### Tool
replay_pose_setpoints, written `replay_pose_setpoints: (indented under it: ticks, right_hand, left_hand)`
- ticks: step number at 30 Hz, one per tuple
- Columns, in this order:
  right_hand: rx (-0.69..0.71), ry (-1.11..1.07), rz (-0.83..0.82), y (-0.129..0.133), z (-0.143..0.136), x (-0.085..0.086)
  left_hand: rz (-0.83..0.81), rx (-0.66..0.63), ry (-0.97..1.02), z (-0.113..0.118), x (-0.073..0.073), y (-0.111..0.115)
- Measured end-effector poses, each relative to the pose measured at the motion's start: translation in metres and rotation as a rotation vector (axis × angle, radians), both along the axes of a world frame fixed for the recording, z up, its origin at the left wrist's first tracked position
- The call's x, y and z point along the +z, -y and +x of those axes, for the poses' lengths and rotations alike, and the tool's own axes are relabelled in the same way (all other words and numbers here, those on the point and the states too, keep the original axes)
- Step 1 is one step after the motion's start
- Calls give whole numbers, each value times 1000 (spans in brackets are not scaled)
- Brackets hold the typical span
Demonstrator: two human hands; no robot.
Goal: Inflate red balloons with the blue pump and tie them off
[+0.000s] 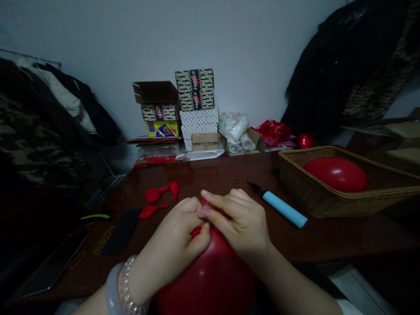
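Observation:
An inflated red balloon point(210, 280) stands in front of me at the table's near edge, its neck up. My left hand point(179, 234), with a bangle and a beaded bracelet at the wrist, is closed around the balloon's neck. A thin pink rubber band point(206, 209) is stretched between the thumb and index finger of my right hand point(241, 221), close to the neck. My left fingers partly hide the neck and the balloon's mouth. Beyond my hands lie limp red balloons point(154, 194). To the right rests a light-blue hand pump point(285, 209) with a black nozzle.
A wicker basket point(305, 197) at the right holds another inflated red balloon point(337, 174). On the left lie a phone point(59, 262), a dark flat piece point(122, 232), yellow rubber bands point(102, 241) and a yellow-green-edged tool point(95, 216). Boxes point(198, 122) are stacked against the wall.

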State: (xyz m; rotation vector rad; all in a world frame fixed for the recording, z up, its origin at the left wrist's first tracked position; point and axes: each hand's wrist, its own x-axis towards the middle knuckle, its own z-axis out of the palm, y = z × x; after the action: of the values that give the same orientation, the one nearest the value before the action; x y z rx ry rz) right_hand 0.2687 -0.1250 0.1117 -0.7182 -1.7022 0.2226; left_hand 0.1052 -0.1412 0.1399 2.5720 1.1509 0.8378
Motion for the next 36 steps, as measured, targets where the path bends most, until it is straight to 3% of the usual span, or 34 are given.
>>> replay_pose_setpoints:
  ticks: [5, 8, 12, 20, 28, 36]
  right_hand:
    - [185, -98, -197, 6, 4, 8]
    - [288, -33, -211, 12, 0, 10]
    - [365, 27, -266, 12, -5, 7]
    - [520, -51, -470, 7, -7, 1]
    - [419, -28, -433, 10, -11, 1]
    - [390, 31, -391, 7, -7, 2]
  left_hand:
    - [-81, -25, -2, -10, 8, 0]
    - [-127, -45, 36, -13, 9, 2]
    - [-213, -34, 45, -18, 14, 3]
    - [-282, -78, -11, -30, 28, 1]
    - [-157, -2, -24, -31, 22, 6]
    - [66, 83, -214, -25, 29, 11]
